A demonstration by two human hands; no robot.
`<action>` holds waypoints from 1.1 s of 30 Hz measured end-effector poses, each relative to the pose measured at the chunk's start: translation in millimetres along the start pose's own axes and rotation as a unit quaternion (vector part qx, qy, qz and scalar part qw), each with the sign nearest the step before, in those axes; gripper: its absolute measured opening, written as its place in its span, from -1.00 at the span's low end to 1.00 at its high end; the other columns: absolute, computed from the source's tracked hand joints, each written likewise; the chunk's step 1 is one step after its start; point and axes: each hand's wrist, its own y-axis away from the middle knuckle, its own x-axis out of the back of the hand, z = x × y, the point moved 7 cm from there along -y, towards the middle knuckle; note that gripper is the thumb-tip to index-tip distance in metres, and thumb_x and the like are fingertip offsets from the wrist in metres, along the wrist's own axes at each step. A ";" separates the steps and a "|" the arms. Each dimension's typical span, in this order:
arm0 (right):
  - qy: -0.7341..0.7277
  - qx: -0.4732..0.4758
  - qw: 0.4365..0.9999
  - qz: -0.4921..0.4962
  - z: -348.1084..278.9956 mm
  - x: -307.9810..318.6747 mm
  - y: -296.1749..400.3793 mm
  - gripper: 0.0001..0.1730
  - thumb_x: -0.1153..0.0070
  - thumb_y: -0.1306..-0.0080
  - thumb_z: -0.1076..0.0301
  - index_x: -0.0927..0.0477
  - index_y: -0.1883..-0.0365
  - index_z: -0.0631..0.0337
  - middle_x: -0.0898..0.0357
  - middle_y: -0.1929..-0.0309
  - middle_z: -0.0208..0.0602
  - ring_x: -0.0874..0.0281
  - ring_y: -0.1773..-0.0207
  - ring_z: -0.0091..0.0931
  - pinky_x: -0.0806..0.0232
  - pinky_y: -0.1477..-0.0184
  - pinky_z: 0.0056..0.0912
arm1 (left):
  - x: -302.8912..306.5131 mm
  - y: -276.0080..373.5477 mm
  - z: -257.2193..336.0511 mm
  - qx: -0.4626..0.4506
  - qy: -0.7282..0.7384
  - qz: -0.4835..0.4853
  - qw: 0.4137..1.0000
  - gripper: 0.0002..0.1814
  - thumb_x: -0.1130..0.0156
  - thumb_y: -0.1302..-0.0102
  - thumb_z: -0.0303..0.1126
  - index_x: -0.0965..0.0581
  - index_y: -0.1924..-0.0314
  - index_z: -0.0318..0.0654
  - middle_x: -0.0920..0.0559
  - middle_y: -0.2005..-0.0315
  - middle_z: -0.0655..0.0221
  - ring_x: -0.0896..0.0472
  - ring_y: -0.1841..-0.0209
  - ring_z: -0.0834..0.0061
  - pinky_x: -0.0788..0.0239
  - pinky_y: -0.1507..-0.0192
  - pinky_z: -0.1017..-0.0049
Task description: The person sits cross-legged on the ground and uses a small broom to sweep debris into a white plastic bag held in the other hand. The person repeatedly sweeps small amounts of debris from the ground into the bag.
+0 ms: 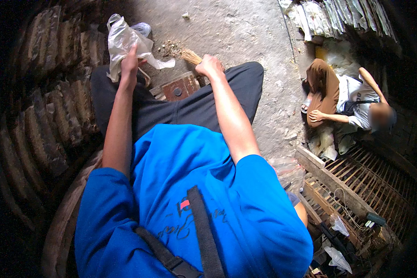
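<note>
My left hand (pixel 130 64) grips a crumpled, translucent white plastic bag (pixel 120 40), which hangs beyond my left knee. In my right hand (pixel 211 66) is a short straw brush (pixel 191 56), its bristles pointing left toward the floor. Just past the bristle tips lies a small heap of brown crumbs and debris (pixel 171 48). Between my legs sits a reddish-brown wooden block or box (pixel 180 87) with a dark round disc (pixel 177 91) on its top. A second, bluish plastic bag (pixel 142 29) shows partly behind the white one.
Stacks of dark, ridged sheets (pixel 45 104) line the left side. Concrete floor (pixel 226 31) stretches ahead. At right a person (pixel 333 90) sits by piled plastic sheets (pixel 344 17). Nearer are a slatted bamboo rack (pixel 368 180), a wooden beam (pixel 337 186) and a loose cord (pixel 345 208).
</note>
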 end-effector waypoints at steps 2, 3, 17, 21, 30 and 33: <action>-0.012 0.007 1.000 0.006 1.3 -3.2 -1.9 -0.53 -0.20 -0.11 0.26 -0.68 -0.01 0.20 -0.63 -0.09 0.06 -0.56 -0.22 -0.09 -0.40 -0.23 -0.04 | 4.6 4.3 -6.0 0.010 -0.008 -0.013 1.000 -0.41 -0.10 -0.45 0.02 -0.48 -0.18 -0.39 -0.58 -0.01 0.26 -0.62 0.12 0.44 -0.58 0.16 0.46; -0.003 0.010 1.000 0.012 0.2 -1.2 -3.5 -0.53 -0.21 -0.10 0.26 -0.68 -0.01 0.20 -0.62 -0.10 0.06 -0.56 -0.22 -0.09 -0.41 -0.23 -0.04 | 4.2 -1.6 -6.5 0.012 0.000 -0.032 0.999 -0.39 -0.12 -0.44 0.02 -0.45 -0.21 -0.40 -0.56 -0.05 0.23 -0.62 0.06 0.40 -0.60 0.13 0.41; 0.011 0.002 1.000 -0.017 -1.8 -1.5 -0.8 -0.47 -0.13 -0.13 0.27 -0.62 -0.10 0.22 -0.57 -0.16 0.11 -0.50 -0.28 -0.06 -0.36 -0.28 -0.05 | 3.4 -14.5 -11.2 -0.005 0.017 -0.023 1.000 -0.44 -0.10 -0.46 -0.02 -0.47 -0.22 -0.36 -0.56 -0.09 0.30 -0.58 0.00 0.48 -0.59 0.16 0.45; 0.011 -0.002 1.000 -0.019 -1.4 -1.3 0.0 -0.45 -0.12 -0.13 0.26 -0.60 -0.13 0.21 -0.55 -0.18 0.12 -0.48 -0.28 -0.05 -0.34 -0.30 -0.04 | 2.2 -12.9 -10.9 0.005 0.024 -0.024 0.999 -0.44 -0.11 -0.46 -0.02 -0.49 -0.20 -0.37 -0.56 -0.07 0.29 -0.59 0.02 0.49 -0.60 0.19 0.47; 0.004 0.001 1.000 -0.022 -1.9 -0.2 1.3 -0.46 -0.11 -0.15 0.25 -0.60 -0.13 0.16 -0.55 -0.18 0.10 -0.48 -0.29 -0.05 -0.33 -0.30 0.00 | -0.2 -4.5 -3.3 0.005 0.023 -0.030 0.999 -0.48 -0.09 -0.47 -0.04 -0.50 -0.18 -0.33 -0.59 -0.01 0.32 -0.62 0.08 0.50 -0.61 0.22 0.48; 0.002 -0.004 1.000 -0.022 -3.1 2.0 4.0 -0.47 -0.12 -0.15 0.25 -0.60 -0.13 0.16 -0.55 -0.18 0.10 -0.47 -0.29 -0.05 -0.33 -0.30 -0.01 | -0.4 -2.7 -1.5 0.004 0.016 -0.021 1.000 -0.49 -0.08 -0.47 -0.04 -0.50 -0.18 -0.32 -0.59 0.00 0.32 -0.62 0.10 0.51 -0.60 0.22 0.48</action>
